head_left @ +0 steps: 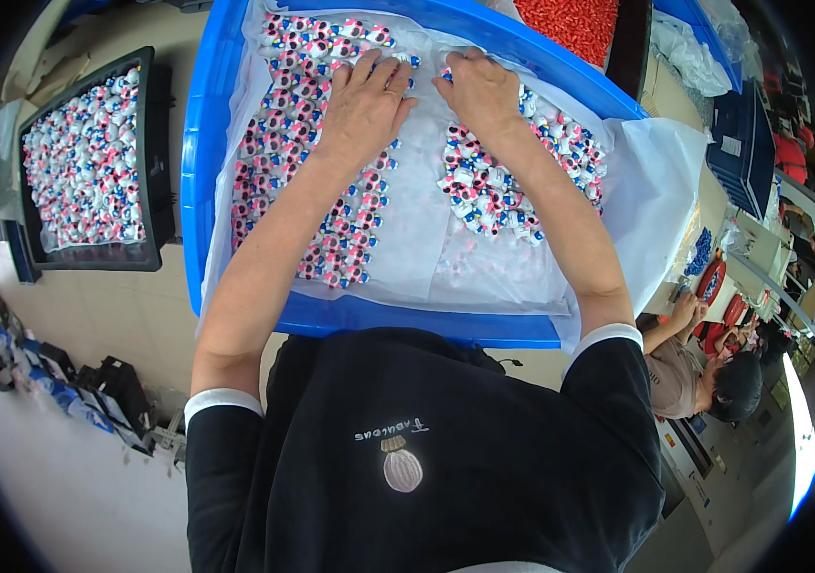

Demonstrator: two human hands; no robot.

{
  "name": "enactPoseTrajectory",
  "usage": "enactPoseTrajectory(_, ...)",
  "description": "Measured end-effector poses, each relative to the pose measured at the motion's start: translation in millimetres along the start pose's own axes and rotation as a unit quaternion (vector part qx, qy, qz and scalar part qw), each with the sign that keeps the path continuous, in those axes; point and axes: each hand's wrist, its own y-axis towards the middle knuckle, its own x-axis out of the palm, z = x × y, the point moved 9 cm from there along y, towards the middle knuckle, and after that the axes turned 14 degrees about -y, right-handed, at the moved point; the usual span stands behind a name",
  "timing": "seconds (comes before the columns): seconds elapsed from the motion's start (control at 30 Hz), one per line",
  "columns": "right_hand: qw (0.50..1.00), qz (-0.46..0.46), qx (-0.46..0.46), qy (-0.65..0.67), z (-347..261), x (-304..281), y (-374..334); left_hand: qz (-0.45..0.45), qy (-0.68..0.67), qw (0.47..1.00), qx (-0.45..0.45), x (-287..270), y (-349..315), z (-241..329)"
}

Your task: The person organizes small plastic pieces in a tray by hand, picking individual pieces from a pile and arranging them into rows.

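A blue plastic tray (199, 172) lined with white sheeting (412, 229) lies before me. On its left side, small white, pink and blue toy figures (278, 143) stand in close rows. A loose heap of the same figures (493, 196) lies on the right side. My left hand (364, 110) rests palm down over the far end of the rows, its fingers spread. At the heap's far left edge is my right hand (486, 94), its fingers curled downward. Whatever is under those fingertips is mostly hidden by the hand.
To the left stands a black crate (154, 181) full of similar figures. Red small pieces (570, 24) fill a container beyond the tray's far right. White sheeting (660, 181) hangs over the tray's right edge. Another person (689, 382) works at the right.
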Motion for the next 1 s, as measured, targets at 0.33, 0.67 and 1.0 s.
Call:
enactPoseTrajectory(0.33, 0.998, -0.039, 0.034, 0.027, 10, -3, 1, 0.059, -0.062, 0.996, -0.03, -19, 0, -3)
enactPoseTrajectory(0.67, 0.977, 0.127, 0.051, 0.167, 15, -23, 1, 0.066, -0.086, 0.994, -0.032, -24, -4, -1)
enactPoseTrajectory(1.0, 0.993, 0.061, -0.011, 0.097, -4, -6, 9, 0.063, -0.092, 0.993, -0.044, -25, -12, -5)
